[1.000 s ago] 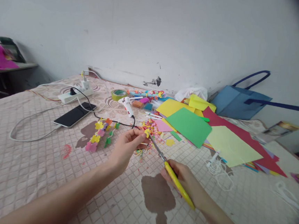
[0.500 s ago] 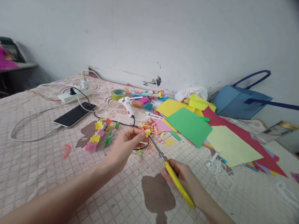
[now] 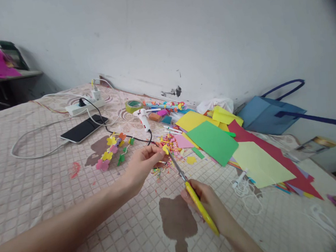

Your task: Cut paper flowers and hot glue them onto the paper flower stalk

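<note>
My left hand (image 3: 143, 164) pinches a small yellow paper piece (image 3: 165, 149) between thumb and fingertips, just above the patterned sheet. My right hand (image 3: 209, 205) is closed round the yellow handles of a pair of scissors (image 3: 191, 194). The metal blades point up and left, and their tips meet the yellow piece. Under the piece lies a heap of coloured paper scraps (image 3: 169, 142). A second small yellow cut-out (image 3: 191, 160) lies just right of the blades.
Coloured paper sheets (image 3: 213, 141) spread to the right, before a blue bag (image 3: 265, 113). A white glue gun (image 3: 142, 118), tape roll (image 3: 133, 105), phone (image 3: 83, 129), power strip (image 3: 84, 106) and paper flowers (image 3: 111, 150) lie at left. White string (image 3: 246, 191) lies near my right hand.
</note>
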`<state>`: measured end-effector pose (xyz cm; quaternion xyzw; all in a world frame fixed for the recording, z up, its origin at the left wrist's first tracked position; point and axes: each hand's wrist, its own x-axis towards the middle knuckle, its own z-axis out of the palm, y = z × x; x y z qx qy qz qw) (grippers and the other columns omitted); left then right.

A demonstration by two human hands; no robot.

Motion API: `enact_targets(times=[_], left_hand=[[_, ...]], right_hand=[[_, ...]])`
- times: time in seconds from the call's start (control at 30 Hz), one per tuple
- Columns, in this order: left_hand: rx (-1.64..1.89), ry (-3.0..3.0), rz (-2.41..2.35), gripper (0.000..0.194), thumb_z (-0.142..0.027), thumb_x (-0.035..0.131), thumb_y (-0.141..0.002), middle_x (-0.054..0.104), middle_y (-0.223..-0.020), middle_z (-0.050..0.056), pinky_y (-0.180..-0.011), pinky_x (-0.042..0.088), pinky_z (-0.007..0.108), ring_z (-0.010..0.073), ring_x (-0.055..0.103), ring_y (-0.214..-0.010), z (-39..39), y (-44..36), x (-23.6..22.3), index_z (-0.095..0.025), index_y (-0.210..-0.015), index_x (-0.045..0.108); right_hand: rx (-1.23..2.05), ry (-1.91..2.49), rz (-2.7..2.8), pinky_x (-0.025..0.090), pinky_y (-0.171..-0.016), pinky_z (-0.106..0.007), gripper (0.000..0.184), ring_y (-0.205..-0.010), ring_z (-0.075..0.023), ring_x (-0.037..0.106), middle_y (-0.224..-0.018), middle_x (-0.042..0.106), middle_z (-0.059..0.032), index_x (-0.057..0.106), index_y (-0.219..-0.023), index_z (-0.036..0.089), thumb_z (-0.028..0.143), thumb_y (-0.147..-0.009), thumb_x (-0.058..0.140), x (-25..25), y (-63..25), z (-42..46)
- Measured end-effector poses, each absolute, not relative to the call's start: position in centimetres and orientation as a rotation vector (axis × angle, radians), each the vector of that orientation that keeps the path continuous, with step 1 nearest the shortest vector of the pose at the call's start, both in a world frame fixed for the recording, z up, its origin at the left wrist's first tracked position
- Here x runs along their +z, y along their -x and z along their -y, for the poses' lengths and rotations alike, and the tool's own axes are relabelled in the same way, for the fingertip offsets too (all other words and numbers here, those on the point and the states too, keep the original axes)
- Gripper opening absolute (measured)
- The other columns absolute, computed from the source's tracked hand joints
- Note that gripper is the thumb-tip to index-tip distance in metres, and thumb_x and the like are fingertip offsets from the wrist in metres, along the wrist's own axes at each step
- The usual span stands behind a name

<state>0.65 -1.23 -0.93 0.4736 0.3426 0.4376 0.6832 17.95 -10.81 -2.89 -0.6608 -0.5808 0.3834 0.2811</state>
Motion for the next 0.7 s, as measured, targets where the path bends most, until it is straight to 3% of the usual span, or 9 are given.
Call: enact_targets(times=[0.7], left_hand=[[1.013,-1.006,-0.677,0.016,-0.03,0.064,-0.079,0.065,-0.076,0.001,-0.074,0.047,0.029,0.0125,0.06,-0.072,1.34,-0.67,-1.02,-0.016,-0.078,0.057]], right_hand=[[1.124,1.72,1.502,0.025,-0.038,-0.02,0.034,-0.038,-0.0058,0.029,-0.047,0.033,0.0096,0.04,-0.067,0.02,0.048,-0.081,0.055,-3.35,-17.8,10.91]])
